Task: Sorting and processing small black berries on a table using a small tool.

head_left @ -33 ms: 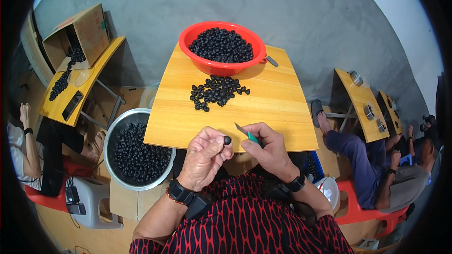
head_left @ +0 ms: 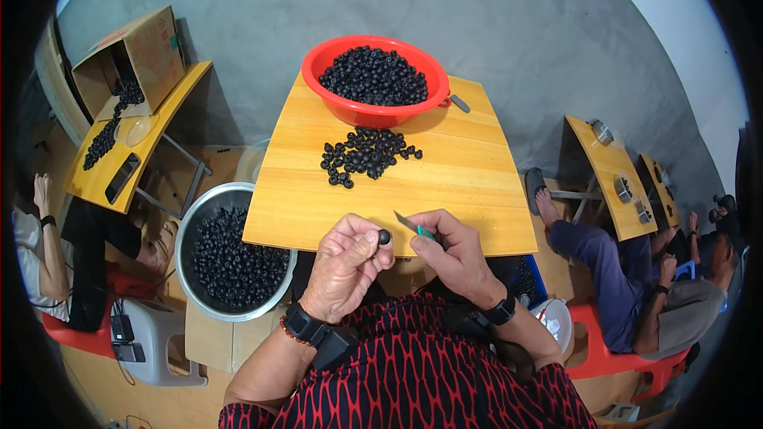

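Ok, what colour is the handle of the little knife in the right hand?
Teal green, on the knife in the right hand, head view.

An open brown cardboard box (head_left: 135, 56) lies tipped on its side at the far end of the left-hand wooden table (head_left: 171, 107), a small green-and-red label on its flank. Nearer on that table rests a flat black phone (head_left: 122, 177), its screen dark

Small round black berry (head_left: 384, 236), pinched between fingers (head_left: 367, 240) just beside small green-handled knife (head_left: 415, 227), blade tilted toward berry.
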A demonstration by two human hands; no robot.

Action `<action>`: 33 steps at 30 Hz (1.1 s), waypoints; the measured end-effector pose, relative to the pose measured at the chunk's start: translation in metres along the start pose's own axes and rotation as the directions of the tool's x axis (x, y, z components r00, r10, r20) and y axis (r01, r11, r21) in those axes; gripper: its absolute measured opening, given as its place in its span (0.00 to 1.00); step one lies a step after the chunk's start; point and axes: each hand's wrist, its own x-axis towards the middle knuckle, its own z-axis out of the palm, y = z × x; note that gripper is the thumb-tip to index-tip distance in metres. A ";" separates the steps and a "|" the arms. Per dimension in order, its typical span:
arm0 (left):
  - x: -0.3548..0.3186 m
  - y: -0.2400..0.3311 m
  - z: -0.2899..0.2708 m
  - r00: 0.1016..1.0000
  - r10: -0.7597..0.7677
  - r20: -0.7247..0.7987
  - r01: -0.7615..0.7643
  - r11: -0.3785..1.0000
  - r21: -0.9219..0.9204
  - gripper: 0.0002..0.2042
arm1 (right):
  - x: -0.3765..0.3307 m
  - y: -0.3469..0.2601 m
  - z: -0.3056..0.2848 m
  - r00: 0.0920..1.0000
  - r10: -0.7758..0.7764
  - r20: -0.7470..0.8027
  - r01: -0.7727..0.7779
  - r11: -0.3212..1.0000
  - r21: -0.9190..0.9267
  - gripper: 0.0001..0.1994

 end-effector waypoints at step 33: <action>-0.002 0.005 -0.001 0.998 0.031 0.055 -0.035 0.996 0.083 0.06 | 0.010 0.023 -0.014 0.993 -0.115 0.011 0.114 0.974 -0.197 0.10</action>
